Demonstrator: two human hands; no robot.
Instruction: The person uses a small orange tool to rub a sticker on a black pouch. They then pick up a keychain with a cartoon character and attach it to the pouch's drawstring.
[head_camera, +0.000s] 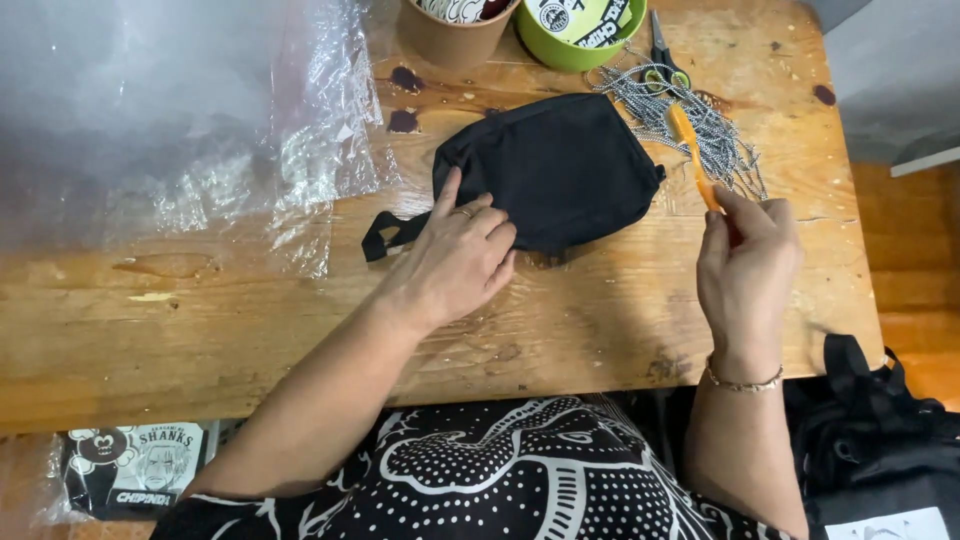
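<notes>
A small black fabric pouch lies in the middle of a worn wooden table, its strap sticking out to the left. My left hand rests on the pouch's near left corner, fingers curled, index finger stretched along the edge. To the right of the pouch, my right hand is raised off the table and pinches a thin orange tool that points up and away from me. The tool's far end hangs over a heap of silver ball chains.
Crumpled clear plastic sheeting covers the table's left part. At the far edge stand a brown paper cup and a green bowl, with small scissors beside them. A black bag sits on the floor at the right.
</notes>
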